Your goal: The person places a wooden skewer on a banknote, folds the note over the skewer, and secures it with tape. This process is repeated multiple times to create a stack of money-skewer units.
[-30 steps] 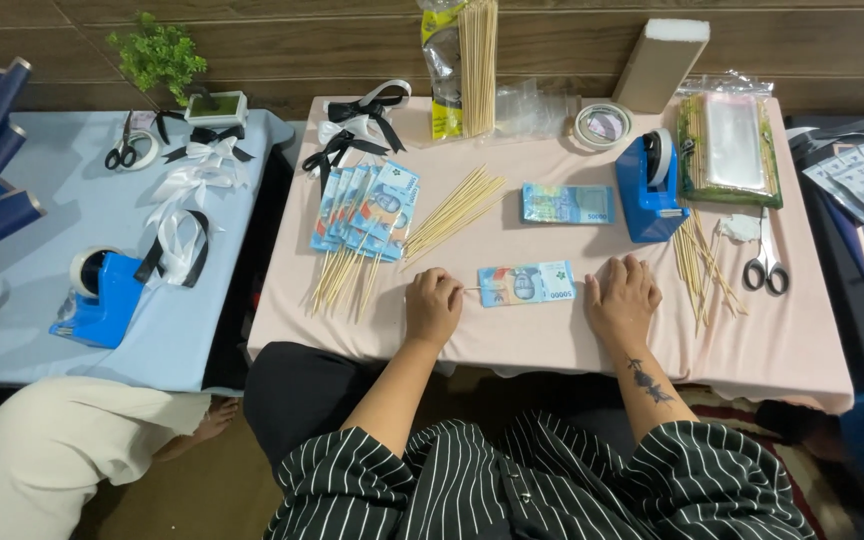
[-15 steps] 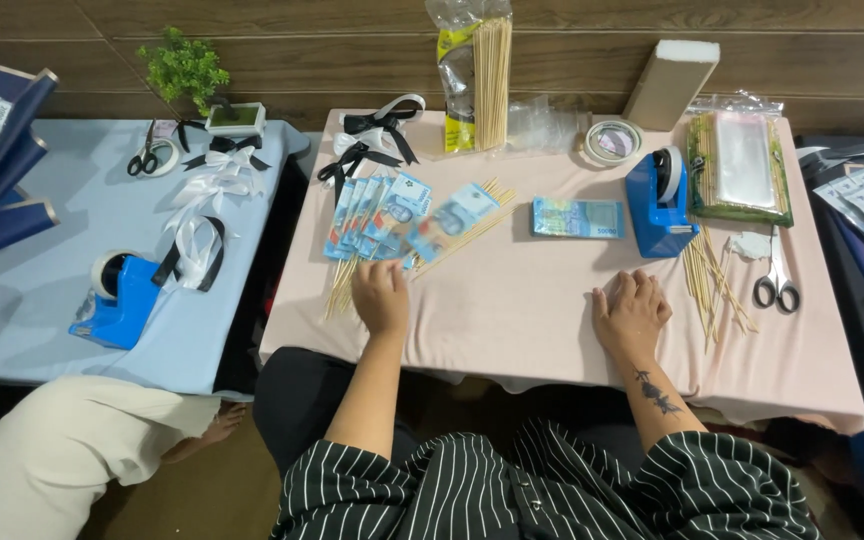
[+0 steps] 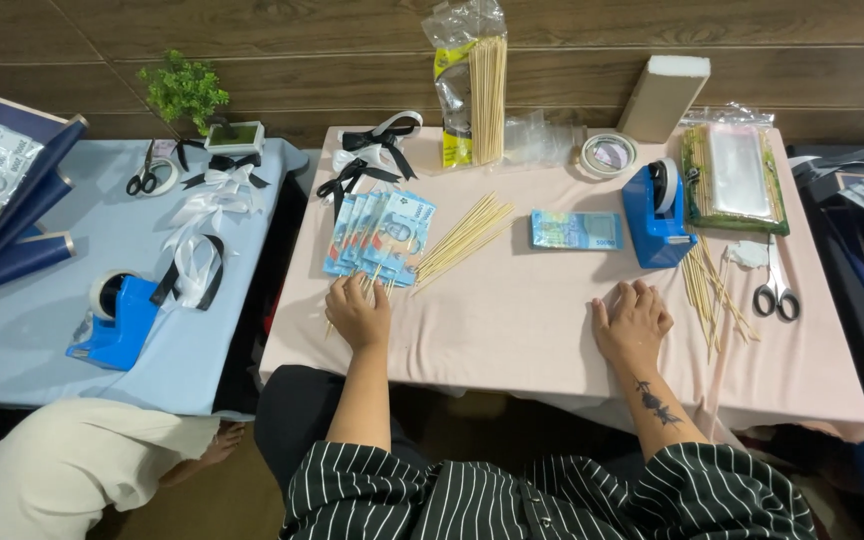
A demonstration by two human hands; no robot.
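Left hand (image 3: 357,313) rests on the pink table (image 3: 512,320), fingers curled over the lower ends of skewers under the fanned banknotes (image 3: 380,238); a true grasp can't be told. Right hand (image 3: 632,322) lies flat, fingers released, holding nothing. Loose skewer pile (image 3: 460,237) at 2 o'clock from the fan, banknote stack (image 3: 576,230) beyond, blue tape dispenser (image 3: 654,212) at 12 o'clock from right hand.

Craft wkspace: cloth-covered tables (image 3: 512,320) w/ tape dispensers (image 3: 655,215), skewers (image 3: 487,85), ribbon bows (image 3: 372,150), scissors (image 3: 776,290).
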